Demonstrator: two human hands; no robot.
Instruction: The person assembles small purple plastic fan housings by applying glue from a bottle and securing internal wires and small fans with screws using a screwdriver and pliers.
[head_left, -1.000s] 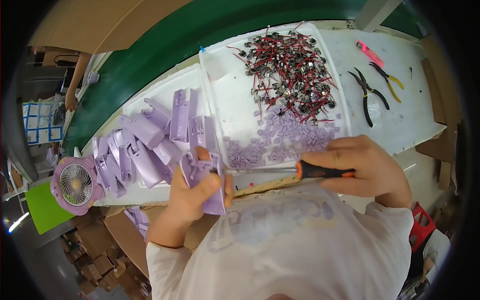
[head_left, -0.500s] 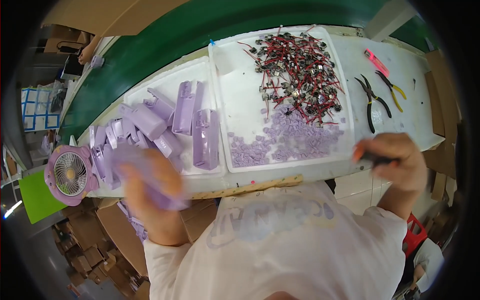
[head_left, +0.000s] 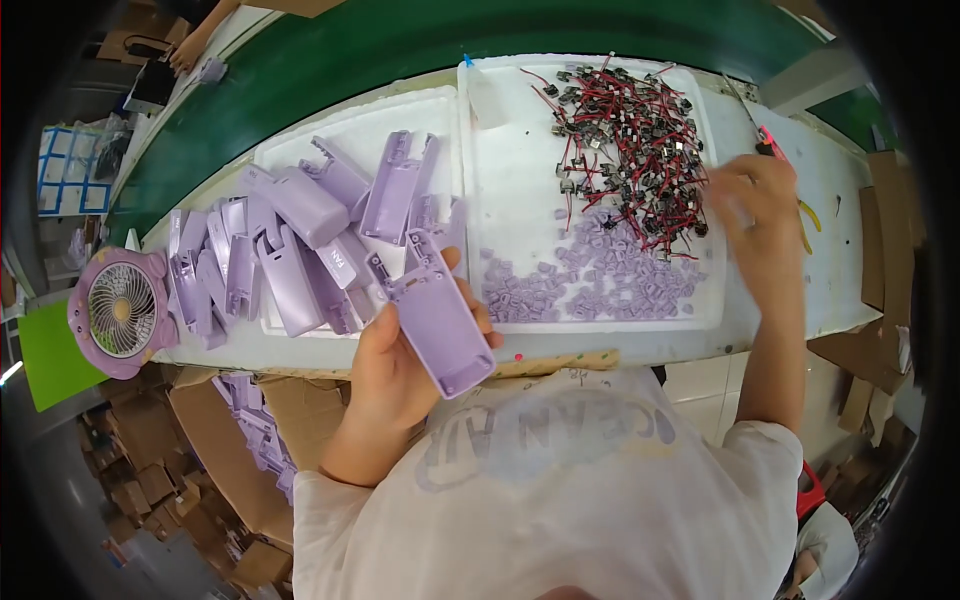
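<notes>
My left hand (head_left: 395, 365) grips a light purple plastic shell (head_left: 440, 325) by its sides, tilted, with its hollow inner face up. Beyond it, several more purple shells (head_left: 300, 210) lie heaped in and beside the left white tray. My right hand (head_left: 755, 205) is over the right side of the bench, just off the right tray's edge. Its fingers are smeared by motion, so whether they hold anything is unclear. By that hand a thin metal shaft (head_left: 740, 98) points away, near a pink tool (head_left: 772, 140). A yellow plier handle (head_left: 808, 225) shows beside the hand.
The right white tray (head_left: 505, 190) carries a pile of small components with red and black wires (head_left: 635, 150) and small purple plastic pieces (head_left: 600, 275). A purple fan (head_left: 122, 310) stands at the left. Below the bench, a cardboard box (head_left: 310, 410) holds purple parts. Cartons (head_left: 880, 250) are at right.
My left hand has moved right, and the shell now shows its hollow side. My right hand has moved away from me toward the tools; the dark object it held is no longer visible in it.
</notes>
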